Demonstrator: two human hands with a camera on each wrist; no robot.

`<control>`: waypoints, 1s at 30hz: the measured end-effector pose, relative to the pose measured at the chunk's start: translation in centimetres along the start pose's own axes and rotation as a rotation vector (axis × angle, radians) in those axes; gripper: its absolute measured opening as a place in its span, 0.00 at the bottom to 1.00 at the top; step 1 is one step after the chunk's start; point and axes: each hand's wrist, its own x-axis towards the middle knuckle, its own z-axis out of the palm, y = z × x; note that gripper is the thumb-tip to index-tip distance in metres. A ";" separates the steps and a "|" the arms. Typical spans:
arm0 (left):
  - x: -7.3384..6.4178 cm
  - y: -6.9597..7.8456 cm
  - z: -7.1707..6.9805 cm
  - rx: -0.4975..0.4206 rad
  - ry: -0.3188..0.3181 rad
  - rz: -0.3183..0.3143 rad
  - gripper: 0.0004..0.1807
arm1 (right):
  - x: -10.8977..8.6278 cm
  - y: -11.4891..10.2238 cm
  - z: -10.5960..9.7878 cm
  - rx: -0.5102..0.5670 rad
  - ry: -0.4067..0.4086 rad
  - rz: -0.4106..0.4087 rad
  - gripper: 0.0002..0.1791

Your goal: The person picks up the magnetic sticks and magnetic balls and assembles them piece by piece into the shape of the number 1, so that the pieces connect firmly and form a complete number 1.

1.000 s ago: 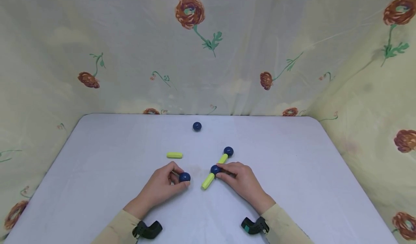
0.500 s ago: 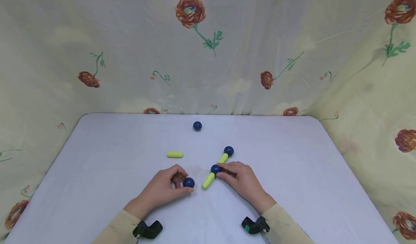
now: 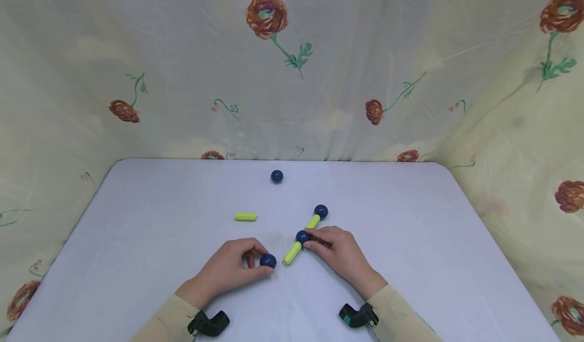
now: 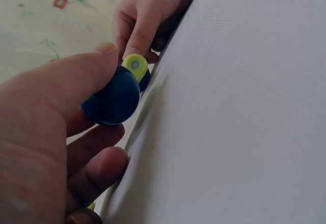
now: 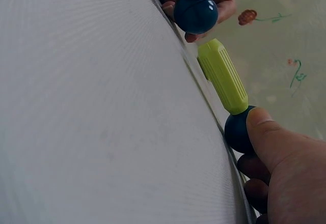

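Observation:
A dark blue ball is pinched between the thumb and fingers of my left hand. My right hand pinches another blue ball, the middle one of a straight chain. From that ball a yellow-green rod points toward me, its near end bare, with a grey round spot on its end face in the left wrist view. On the far side a second rod joins it to an end ball. In the right wrist view a small gap separates the left hand's ball from the near rod.
A loose yellow-green rod lies on the white table, left of the chain. One more blue ball sits near the table's back edge. Flower-patterned cloth hangs behind and at the sides.
The left hand has moved right and slightly toward me with its ball, closer to the chain's near rod. The right hand and the chain have stayed put.

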 end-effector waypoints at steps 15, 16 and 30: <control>-0.2 0.2 0.4 0.059 0.013 0.098 0.18 | 0.0 -0.1 -0.1 -0.007 -0.013 0.025 0.18; -0.2 0.3 0.5 0.061 0.009 0.098 0.18 | 0.0 -0.1 0.0 -0.006 -0.013 0.025 0.18; 0.3 0.8 1.4 0.072 0.008 0.102 0.21 | 0.1 -0.1 0.0 -0.010 0.002 0.018 0.18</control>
